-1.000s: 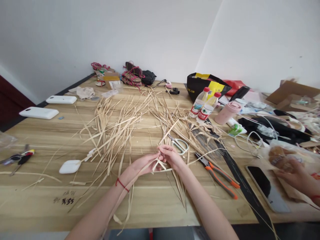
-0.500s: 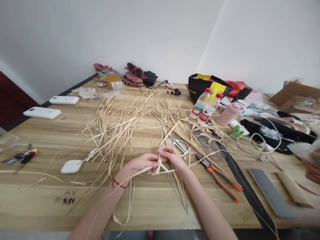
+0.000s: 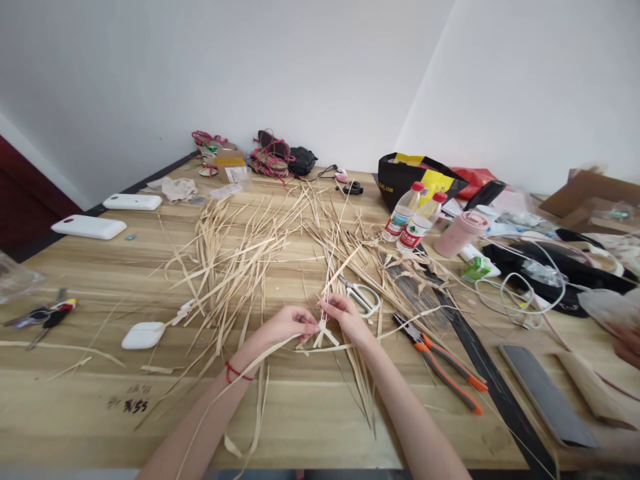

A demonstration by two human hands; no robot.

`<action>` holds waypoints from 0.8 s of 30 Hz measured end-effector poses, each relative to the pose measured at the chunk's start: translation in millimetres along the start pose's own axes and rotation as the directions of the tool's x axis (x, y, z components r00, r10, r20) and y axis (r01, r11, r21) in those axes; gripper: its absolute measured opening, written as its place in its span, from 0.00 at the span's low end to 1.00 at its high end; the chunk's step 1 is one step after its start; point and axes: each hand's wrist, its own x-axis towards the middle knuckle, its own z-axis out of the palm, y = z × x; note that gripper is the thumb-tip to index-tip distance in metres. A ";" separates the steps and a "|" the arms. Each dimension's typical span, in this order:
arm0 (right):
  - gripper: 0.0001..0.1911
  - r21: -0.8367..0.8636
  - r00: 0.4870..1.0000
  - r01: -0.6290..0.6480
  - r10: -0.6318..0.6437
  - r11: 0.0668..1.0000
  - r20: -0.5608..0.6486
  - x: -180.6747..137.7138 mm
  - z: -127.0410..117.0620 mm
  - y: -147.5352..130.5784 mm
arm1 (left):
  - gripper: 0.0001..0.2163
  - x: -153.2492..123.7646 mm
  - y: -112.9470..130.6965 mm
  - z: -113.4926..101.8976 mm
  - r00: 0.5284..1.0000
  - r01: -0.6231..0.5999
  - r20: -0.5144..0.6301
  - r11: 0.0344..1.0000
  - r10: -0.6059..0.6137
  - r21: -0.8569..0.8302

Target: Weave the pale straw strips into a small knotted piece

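Observation:
Between my hands is a small piece of plaited pale straw [image 3: 325, 337], its short flat ends splayed toward me. My left hand [image 3: 293, 325] pinches its left side, and a long straw strip trails from there down over my forearm. The fingers of my right hand [image 3: 345, 315] are closed on the thin strands [image 3: 329, 267] that rise from the top of the piece. Fingertips cover part of the weave. White-handled scissors [image 3: 364, 300] lie just beyond my right hand. Orange-handled pliers [image 3: 440, 363] rest to its right.
Loose straw strips [image 3: 230, 253] spread over the wooden table [image 3: 190, 427]. Two water bottles [image 3: 417, 223], a pink cup [image 3: 461, 233] and a black bag [image 3: 400, 175] stand at the back right. Another person's hand [image 3: 629, 343] shows at the right edge. A white case [image 3: 143, 335] lies left.
The thin strands now stretch farther up and away from the plaited piece. Its short ends are more spread out. Both hands stay in nearly the same place, still gripping.

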 end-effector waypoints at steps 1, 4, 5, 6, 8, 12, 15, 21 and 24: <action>0.13 -0.006 1.000 0.002 -0.002 1.000 0.011 -0.4 0.1 -1.0 | 0.14 0.4 -0.9 -0.3 1.000 0.008 0.004 1.000 -0.008 -0.013; 0.13 -0.008 0.999 0.010 -0.010 1.000 0.041 -1.4 0.8 -3.9 | 0.15 1.5 -2.8 -1.8 0.999 0.030 0.037 0.998 -0.028 -0.056; 0.13 -0.004 0.999 0.020 -0.020 1.000 0.038 -1.6 1.1 -4.8 | 0.15 2.0 -3.2 -2.6 0.998 0.034 0.047 0.997 -0.031 -0.067; 0.13 0.000 0.999 0.035 -0.035 0.999 0.029 -1.7 1.5 -5.6 | 0.16 2.4 -3.4 -3.5 0.998 0.036 0.050 0.997 -0.032 -0.074; 0.12 -0.002 0.998 0.070 -0.070 0.998 -0.001 -1.8 2.5 -6.8 | 0.16 2.9 -3.2 -5.0 0.999 0.037 0.030 0.997 -0.035 -0.067; 0.12 -0.043 0.994 0.094 -0.096 0.995 -0.048 -1.9 4.6 -7.1 | 0.15 2.5 -1.1 -4.6 0.997 0.037 -0.067 0.999 -0.037 0.004; 0.13 -0.075 0.994 0.087 -0.092 0.993 -0.063 -1.3 5.1 -4.6 | 0.13 2.1 -0.2 -1.9 0.993 0.014 -0.114 0.999 -0.009 0.044; 0.13 -0.046 0.993 0.072 -0.076 0.996 -0.088 0.6 4.0 1.1 | 0.11 5.7 -5.2 -0.5 0.992 0.000 -0.128 1.000 -0.001 -0.005; 0.13 -0.063 0.995 0.065 -0.070 0.996 -0.066 0.3 3.9 1.0 | 0.14 7.4 -6.7 -1.0 0.994 -0.030 -0.105 0.996 0.021 -0.079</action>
